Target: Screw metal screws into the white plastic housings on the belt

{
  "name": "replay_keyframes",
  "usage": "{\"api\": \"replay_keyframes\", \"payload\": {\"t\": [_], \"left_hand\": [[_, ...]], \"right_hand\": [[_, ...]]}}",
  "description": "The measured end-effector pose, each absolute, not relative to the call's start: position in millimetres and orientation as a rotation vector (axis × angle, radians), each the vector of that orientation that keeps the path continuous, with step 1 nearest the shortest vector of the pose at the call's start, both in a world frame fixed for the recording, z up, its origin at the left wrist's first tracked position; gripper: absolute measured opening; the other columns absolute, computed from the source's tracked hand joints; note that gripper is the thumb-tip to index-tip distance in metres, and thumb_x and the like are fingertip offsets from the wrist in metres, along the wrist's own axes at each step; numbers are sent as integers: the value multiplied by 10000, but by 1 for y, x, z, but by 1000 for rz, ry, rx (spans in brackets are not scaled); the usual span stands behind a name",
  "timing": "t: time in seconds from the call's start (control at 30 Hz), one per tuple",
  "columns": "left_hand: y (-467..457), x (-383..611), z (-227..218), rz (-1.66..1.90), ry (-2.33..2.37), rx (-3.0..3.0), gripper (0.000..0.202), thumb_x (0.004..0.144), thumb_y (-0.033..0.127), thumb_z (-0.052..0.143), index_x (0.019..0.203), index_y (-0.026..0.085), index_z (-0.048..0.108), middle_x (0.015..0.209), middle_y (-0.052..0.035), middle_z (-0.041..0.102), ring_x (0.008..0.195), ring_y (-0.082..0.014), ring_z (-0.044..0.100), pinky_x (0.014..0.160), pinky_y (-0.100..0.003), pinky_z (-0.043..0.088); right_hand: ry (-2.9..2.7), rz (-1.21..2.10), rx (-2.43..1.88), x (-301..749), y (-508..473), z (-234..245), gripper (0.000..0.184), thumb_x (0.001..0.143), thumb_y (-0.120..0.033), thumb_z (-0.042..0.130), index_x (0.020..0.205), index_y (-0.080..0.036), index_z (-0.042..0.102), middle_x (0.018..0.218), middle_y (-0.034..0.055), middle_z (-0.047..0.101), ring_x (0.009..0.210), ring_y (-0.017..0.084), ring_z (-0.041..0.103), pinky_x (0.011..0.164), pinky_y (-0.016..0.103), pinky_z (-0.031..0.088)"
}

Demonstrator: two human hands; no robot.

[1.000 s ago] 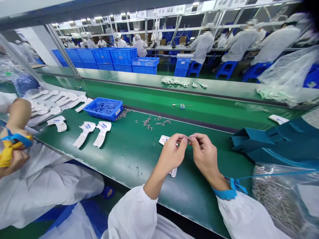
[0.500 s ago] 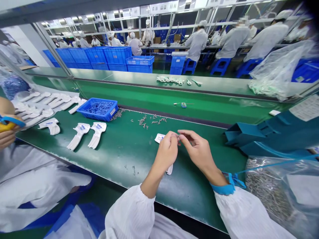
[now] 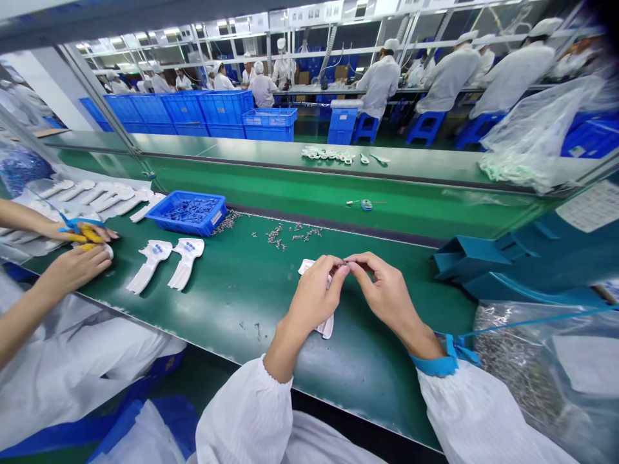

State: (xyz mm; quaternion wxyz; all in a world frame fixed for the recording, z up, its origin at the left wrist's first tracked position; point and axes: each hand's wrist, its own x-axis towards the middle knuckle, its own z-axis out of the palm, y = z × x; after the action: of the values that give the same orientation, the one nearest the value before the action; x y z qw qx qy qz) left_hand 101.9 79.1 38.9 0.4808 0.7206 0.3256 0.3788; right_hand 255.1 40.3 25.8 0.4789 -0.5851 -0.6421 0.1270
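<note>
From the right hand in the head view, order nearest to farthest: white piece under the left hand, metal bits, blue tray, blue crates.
Right hand:
1. White piece, under the left hand.
2. Metal bits, ahead on the belt.
3. Blue tray, left on the belt.
4. Blue crates, far beyond the belt.

stacked blue crates [image 3: 225, 107] stand beneath rows of ceiling lights [image 3: 171, 30].

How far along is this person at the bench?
Looks done: two white printed pieces lying on the green bench. In hand: the left hand and right hand pinch a tiny metal part over another white piece. Left: loose metal bits and a bag of them.
</note>
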Motion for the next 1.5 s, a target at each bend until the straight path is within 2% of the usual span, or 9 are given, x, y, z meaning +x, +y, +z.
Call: {"api": "replay_keyframes", "payload": {"t": [0.13, 0.27, 0.53, 0.73, 0.87, 1.0, 1.17, 1.33, 1.5], "left_hand": [[80, 102, 38, 897, 748, 1656, 241, 968, 387, 489, 818, 222, 581, 834, -9, 543, 848, -185, 490, 882, -321, 359], [78, 109, 36, 820, 686, 1404, 358, 962, 482, 435, 736, 210, 492, 727, 7, 464, 774, -165, 497, 786, -295, 395], [83, 104, 42, 552, 549, 929, 475, 740, 611, 617, 706, 231, 334, 622, 71, 272, 665, -139, 531, 631, -241, 451], [82, 108, 39, 542, 630, 930, 478, 694, 631, 638, 714, 213, 408, 633, 56, 359, 634, -118, 536, 601, -220, 444], [83, 100, 43, 608, 766, 1114, 451, 766, 643, 559, 777, 195, 510, 679, 15, 474, 661, -136, 568, 590, -230, 434], [98, 72, 52, 719, 1029, 1453, 287, 863, 492, 557, 866, 208, 599, 797, -23, 604, 771, -165, 593, 679, -257, 442], [134, 49, 46, 732, 1413, 1832, 52, 857, 256, 614, 816, 224, 623, 821, -34, 640, 889, -241, 611, 832, -354, 440], [149, 47, 42, 685, 1563, 2044, 162, 892, 214, 570, 1036, 206, 644, 1011, -90, 666, 975, -284, 632, 853, -392, 450], [102, 38, 49, 683, 1468, 2161, 251, 957, 263, 495, 1187, 230, 588, 1077, -59, 653, 880, -210, 628, 831, -350, 469]], "right_hand": [[-1663, 124, -1401, 255, 41, 25, 131, 989, -261, 496, 984, -233, 624, 943, 51, 698, 888, 208, 661, 809, 340, 517], [-1718, 47, -1359, 255, 40, 26, 132, 991, -216, 477, 1005, -226, 609, 944, 57, 694, 889, 205, 660, 809, 338, 519], [-1588, 329, -1324, 253, 35, 29, 87, 941, -245, 586, 999, -236, 650, 967, 31, 709, 898, 191, 669, 823, 332, 529], [-1494, 440, -1265, 253, 38, 29, 133, 907, -241, 608, 1028, -227, 661, 949, 38, 687, 872, 190, 665, 820, 334, 542], [-1542, 345, -1343, 256, 40, 31, 170, 929, -251, 559, 1038, -227, 687, 970, 49, 690, 887, 200, 662, 802, 339, 524], [-1499, 340, -1491, 260, 43, 29, 145, 917, -281, 571, 976, -216, 687, 947, 46, 721, 840, 201, 674, 799, 343, 525], [-1570, 423, -1578, 259, 45, 28, 158, 911, -326, 574, 938, -216, 685, 901, 38, 728, 807, 203, 671, 763, 338, 523], [-1596, 443, -1577, 258, 44, 27, 198, 913, -327, 537, 1001, -216, 675, 926, 50, 715, 815, 206, 666, 753, 343, 522], [-1591, 529, -1570, 258, 44, 27, 206, 921, -354, 529, 1014, -223, 658, 906, 40, 719, 806, 201, 662, 751, 339, 516]]}}
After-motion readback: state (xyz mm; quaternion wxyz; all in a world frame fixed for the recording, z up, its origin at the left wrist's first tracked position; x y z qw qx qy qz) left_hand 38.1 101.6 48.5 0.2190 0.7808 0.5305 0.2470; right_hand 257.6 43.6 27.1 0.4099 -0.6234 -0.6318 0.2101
